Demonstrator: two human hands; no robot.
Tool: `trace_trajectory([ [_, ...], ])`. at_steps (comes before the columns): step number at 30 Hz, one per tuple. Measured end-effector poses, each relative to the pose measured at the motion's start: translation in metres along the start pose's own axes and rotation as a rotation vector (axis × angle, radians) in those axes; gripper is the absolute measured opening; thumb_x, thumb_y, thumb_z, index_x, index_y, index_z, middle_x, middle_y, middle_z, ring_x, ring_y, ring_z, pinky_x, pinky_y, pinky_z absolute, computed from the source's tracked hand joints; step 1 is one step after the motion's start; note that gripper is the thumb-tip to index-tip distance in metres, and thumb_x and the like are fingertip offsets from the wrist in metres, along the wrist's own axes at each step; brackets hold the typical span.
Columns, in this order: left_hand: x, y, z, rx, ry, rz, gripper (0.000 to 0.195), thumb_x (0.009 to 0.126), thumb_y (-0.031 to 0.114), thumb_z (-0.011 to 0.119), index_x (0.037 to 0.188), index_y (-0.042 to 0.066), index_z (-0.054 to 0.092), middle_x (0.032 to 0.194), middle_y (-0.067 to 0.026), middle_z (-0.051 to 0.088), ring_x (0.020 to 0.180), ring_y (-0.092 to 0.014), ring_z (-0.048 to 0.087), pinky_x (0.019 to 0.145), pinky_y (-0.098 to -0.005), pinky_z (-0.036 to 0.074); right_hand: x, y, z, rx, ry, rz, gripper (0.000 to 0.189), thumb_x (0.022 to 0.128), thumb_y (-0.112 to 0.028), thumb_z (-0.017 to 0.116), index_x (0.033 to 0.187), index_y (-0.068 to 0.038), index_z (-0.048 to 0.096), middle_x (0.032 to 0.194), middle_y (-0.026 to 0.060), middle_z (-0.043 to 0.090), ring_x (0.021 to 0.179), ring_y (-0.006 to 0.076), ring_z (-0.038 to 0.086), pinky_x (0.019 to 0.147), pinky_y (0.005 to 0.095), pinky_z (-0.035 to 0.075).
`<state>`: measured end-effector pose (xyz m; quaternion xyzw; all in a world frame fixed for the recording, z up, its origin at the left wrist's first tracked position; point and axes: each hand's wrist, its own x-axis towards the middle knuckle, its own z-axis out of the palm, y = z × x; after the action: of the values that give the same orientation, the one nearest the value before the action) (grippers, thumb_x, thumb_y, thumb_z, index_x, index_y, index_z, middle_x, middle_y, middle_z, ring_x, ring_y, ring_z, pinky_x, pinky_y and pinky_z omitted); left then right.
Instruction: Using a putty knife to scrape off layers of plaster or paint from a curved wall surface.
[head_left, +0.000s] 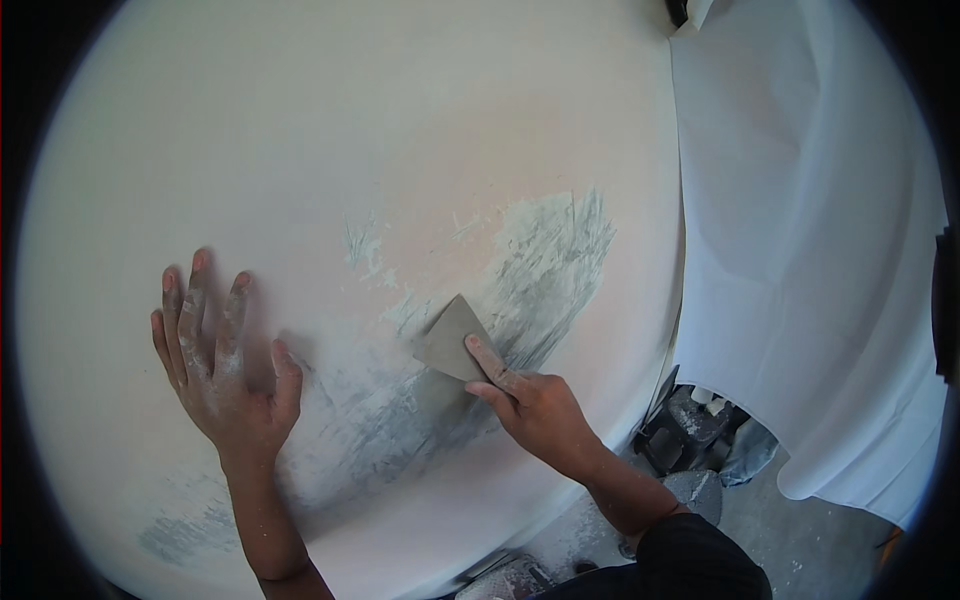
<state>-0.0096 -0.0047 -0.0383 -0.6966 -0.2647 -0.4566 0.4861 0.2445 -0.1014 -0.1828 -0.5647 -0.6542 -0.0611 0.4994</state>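
Observation:
My right hand (551, 420) grips a flat, wide-bladed putty knife (456, 341), with the index finger extended along its blade. The blade lies against or very close to a large pale pinkish-white surface (300, 127). Around the knife, that surface carries a streaky grey-and-white patch (551, 277) that looks like filler or scraped paint. My left hand (232, 375), fingers spread and dusted with white powder, is at the same surface; whether the palm touches it cannot be seen. Left of that forearm is a smaller grey patch (187, 529).
A white sheet (795, 225) hangs along the right edge of the pale surface. Below it are a dark, dusty object (694, 416), possibly a stool or bin, and a crumpled plastic bag (750, 450). White specks and powder dot the grey floor (810, 532).

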Motion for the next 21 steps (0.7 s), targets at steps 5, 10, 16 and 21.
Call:
trace_trajectory([
  [5,0.002,0.000,0.001,-0.011,0.018,-0.004,0.055,0.081,0.023,0.060,0.136,0.020,0.062,0.153,-0.0090,0.048,0.147,-0.032,0.036,0.121,-0.0522,0.022,0.006,-0.005,-0.003,0.041,0.016,0.016,0.053,0.100,-0.027,0.060,0.150,-0.016,0.045,0.065,0.0186,0.059,0.056,0.0342,0.061,0.055,0.0393,0.050],
  [10,0.002,0.001,0.000,-0.014,0.009,-0.004,0.056,0.081,0.023,0.060,0.136,0.020,0.061,0.153,-0.0092,0.048,0.147,-0.032,0.036,0.121,-0.0524,0.022,0.020,0.005,-0.014,-0.040,0.004,0.045,0.052,0.103,-0.034,0.054,0.150,-0.013,0.044,0.062,0.0169,0.060,0.055,0.0344,0.061,0.053,0.0433,0.050],
  [16,0.001,0.002,0.000,-0.022,0.004,-0.014,0.056,0.080,0.023,0.060,0.135,0.020,0.062,0.153,-0.0094,0.048,0.147,-0.032,0.036,0.121,-0.0524,0.021,0.017,0.004,-0.008,-0.099,-0.034,-0.116,0.049,0.104,-0.034,0.053,0.146,-0.010,0.048,0.059,0.0179,0.058,0.050,0.0350,0.059,0.051,0.0429,0.050],
  [21,0.001,0.001,0.000,-0.025,0.015,-0.011,0.055,0.079,0.023,0.060,0.134,0.020,0.063,0.152,-0.0098,0.048,0.147,-0.032,0.036,0.121,-0.0523,0.021,0.010,0.007,-0.010,-0.234,0.007,-0.094,0.049,0.103,-0.038,0.053,0.146,-0.013,0.050,0.057,0.0132,0.058,0.047,0.0305,0.058,0.048,0.0404,0.049],
])
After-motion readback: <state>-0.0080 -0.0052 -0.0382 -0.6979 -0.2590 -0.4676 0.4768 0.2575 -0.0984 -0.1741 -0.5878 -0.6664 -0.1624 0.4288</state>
